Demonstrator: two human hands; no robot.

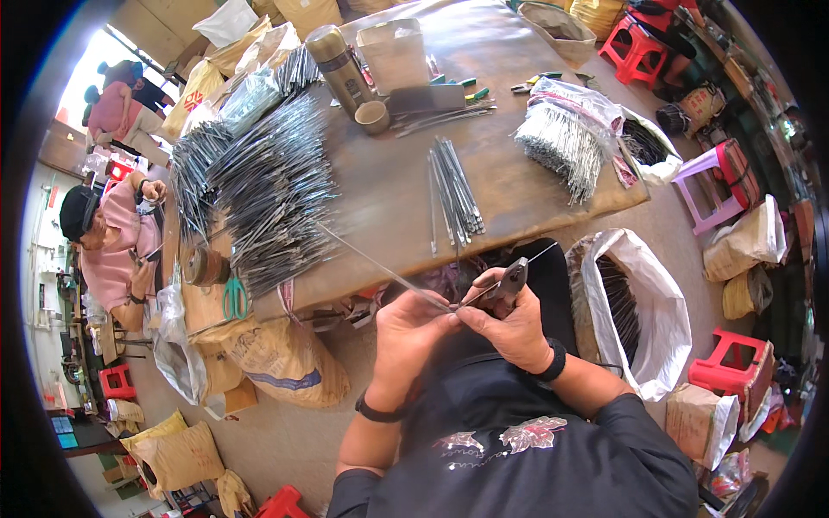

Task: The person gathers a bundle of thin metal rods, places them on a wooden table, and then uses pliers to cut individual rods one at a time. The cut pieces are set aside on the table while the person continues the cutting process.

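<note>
Just off the table's near edge, my left hand pinches a thin metal strip whose far end slants up and left over the tabletop. Fingertips of both hands meet where the strip ends. Curled in my right hand is a dark hand tool, which looks like pliers; its jaws are mostly hidden by my fingers. A thin strip also pokes out past the tool to the right. On the table ahead lies a small bundle of metal strips. A large heap of similar strips covers the table's left side.
A pale bundle lies at the table's right. Behind stand a thermos, a cup and a plastic container. Teal scissors are at the left corner. An open white sack stands right of me. Another person works at left.
</note>
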